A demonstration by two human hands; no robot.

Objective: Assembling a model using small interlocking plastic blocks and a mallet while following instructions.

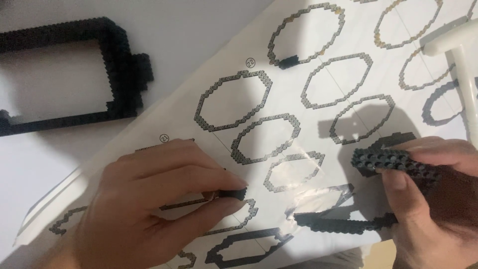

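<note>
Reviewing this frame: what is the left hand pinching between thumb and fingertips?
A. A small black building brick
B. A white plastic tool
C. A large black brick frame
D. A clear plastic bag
A: the left hand pinches a small black building brick at its fingertips, over the printed instruction sheet.

The light is looking a bit dim and grey. The right hand is throwing a dark shadow onto the paper sheet. A clear plastic bit is shining with small glare. The black frame is looking soft, maybe out of focus. The corners are getting darker.
</note>
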